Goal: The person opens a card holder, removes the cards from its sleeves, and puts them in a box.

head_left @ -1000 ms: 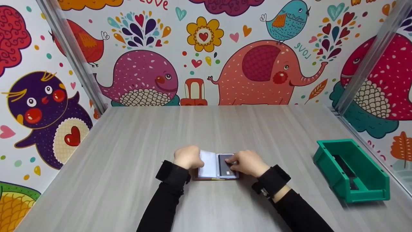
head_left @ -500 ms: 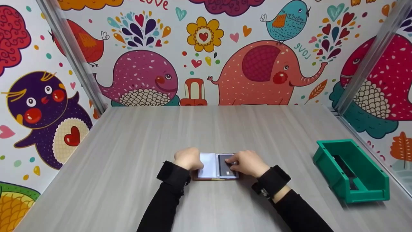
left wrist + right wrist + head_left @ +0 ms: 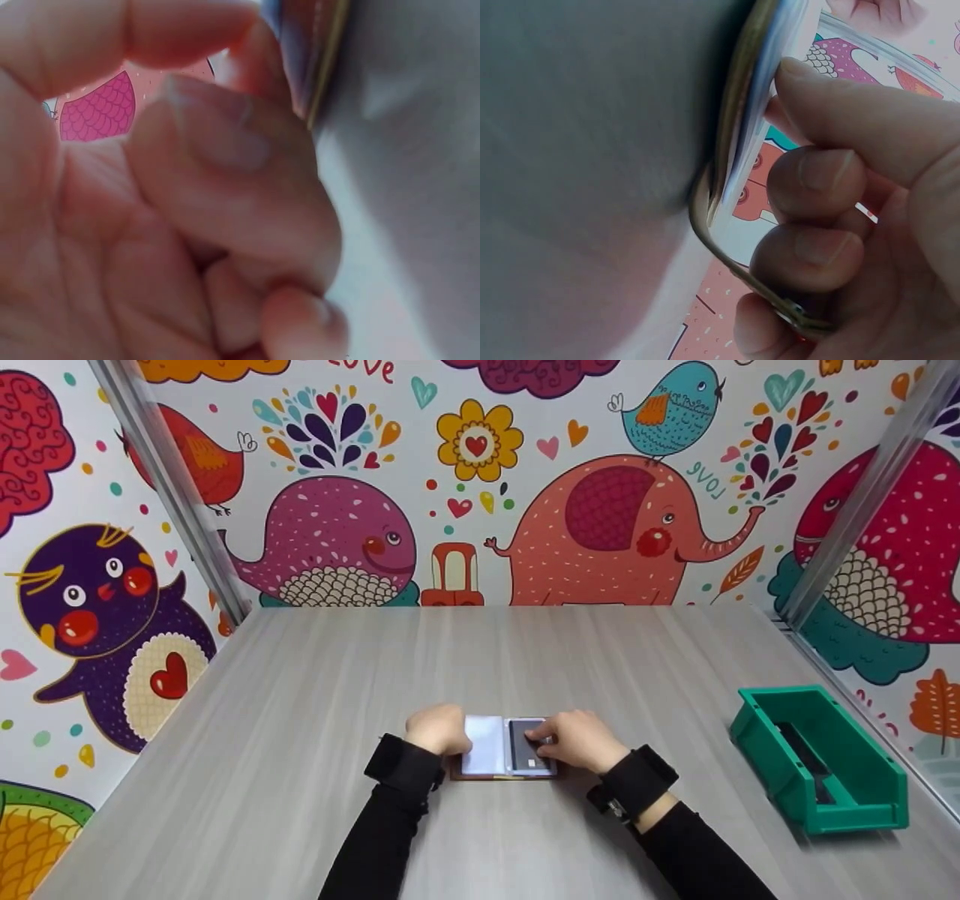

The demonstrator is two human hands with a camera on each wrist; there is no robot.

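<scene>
A small card holder [image 3: 483,746] lies spread on the table, with clear sleeve pages inside a brown cover. My left hand [image 3: 437,727] pinches the outer edge of its left page; in the left wrist view thumb and forefinger meet beside the cover [image 3: 319,52]. In the right-hand sleeve sits a dark bank card [image 3: 517,746] with a pale chip. My right hand [image 3: 585,740] has its thumb and forefinger on that card, other fingers curled under. In the right wrist view, the cover's strap [image 3: 724,259] with a metal snap reaches past those curled fingers.
A green plastic bin [image 3: 862,780] stands at the right of the grey wood-grain table [image 3: 495,660], with a dark object [image 3: 806,754] inside. Cartoon-printed walls [image 3: 465,510] and metal posts enclose the back and sides.
The left page lies slightly flatter than a second ago, and my left hand has shifted a little with it. My right hand keeps its place on the card.
</scene>
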